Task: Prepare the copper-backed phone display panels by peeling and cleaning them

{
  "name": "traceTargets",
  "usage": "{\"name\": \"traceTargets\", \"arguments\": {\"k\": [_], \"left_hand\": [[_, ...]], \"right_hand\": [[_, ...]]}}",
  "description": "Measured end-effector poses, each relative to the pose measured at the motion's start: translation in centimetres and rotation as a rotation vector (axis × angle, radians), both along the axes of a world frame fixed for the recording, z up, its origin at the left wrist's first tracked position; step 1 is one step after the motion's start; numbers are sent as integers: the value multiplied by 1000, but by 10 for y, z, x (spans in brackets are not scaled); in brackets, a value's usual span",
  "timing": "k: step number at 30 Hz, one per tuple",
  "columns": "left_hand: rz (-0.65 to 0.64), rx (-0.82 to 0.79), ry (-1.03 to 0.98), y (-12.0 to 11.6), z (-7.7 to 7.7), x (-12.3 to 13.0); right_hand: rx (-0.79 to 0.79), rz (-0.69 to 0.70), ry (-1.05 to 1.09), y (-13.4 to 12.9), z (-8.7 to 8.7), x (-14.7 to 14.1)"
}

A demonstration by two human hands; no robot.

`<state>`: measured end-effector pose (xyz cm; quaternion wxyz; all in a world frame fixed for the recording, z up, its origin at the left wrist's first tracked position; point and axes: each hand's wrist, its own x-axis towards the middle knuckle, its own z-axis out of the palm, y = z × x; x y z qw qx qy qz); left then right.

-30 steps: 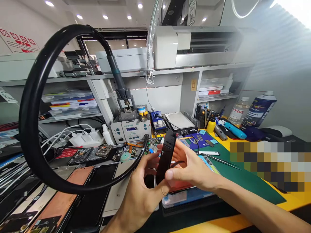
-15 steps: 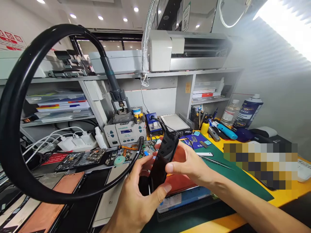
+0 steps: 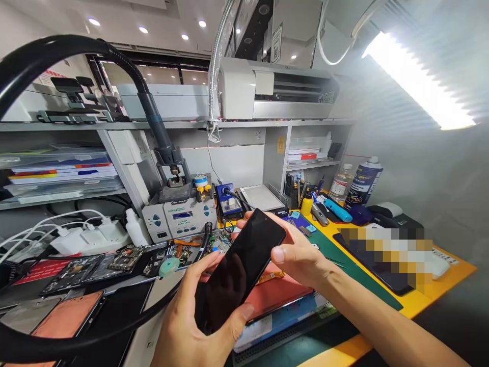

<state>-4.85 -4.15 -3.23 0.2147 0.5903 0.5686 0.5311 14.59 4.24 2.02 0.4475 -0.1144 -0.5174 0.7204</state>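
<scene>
A black smartphone (image 3: 240, 267) with a dark, glossy screen is held up between both hands, its face turned toward me and tilted. My left hand (image 3: 206, 311) wraps round its lower left end, thumb along the bottom edge. At the upper right end my right hand (image 3: 300, 252) grips it, thumb on the edge and fingers behind. Under the phone lies a reddish-orange phone part (image 3: 286, 295) with an orange flex cable (image 3: 271, 277), on top of a blue and white stack (image 3: 263, 331). Most fingertips behind the phone are hidden.
A black flexible hose (image 3: 110, 331) loops across the left side from a grey soldering station (image 3: 179, 219). Circuit boards (image 3: 91, 270) and phone frames lie at left. On the green mat (image 3: 367, 280) are tweezers (image 3: 336, 263). Another dark phone (image 3: 372, 262) lies at right, near a spray can (image 3: 362, 183).
The phone has turned from nearly edge-on so its screen now faces me more fully. Both hands keep hold of it. The whole view has shifted toward the right.
</scene>
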Motion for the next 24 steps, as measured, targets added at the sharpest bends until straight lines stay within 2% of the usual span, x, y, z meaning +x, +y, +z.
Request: {"name": "traceTargets", "arguments": {"k": [2, 8, 13, 19, 24], "left_hand": [[19, 16, -9, 0, 0, 0], [-38, 32, 50, -1, 1, -4], [-3, 96, 52, -2, 3, 0], [-19, 176, 189, 0, 1, -5], [11, 211, 175, -1, -3, -7]], "right_hand": [[17, 0, 26, 2, 1, 2], [16, -35, 25, 5, 4, 8], [10, -17, 45, 9, 5, 15], [-6, -54, 91, 14, 7, 22], [-47, -37, 98, 16, 7, 22]]}}
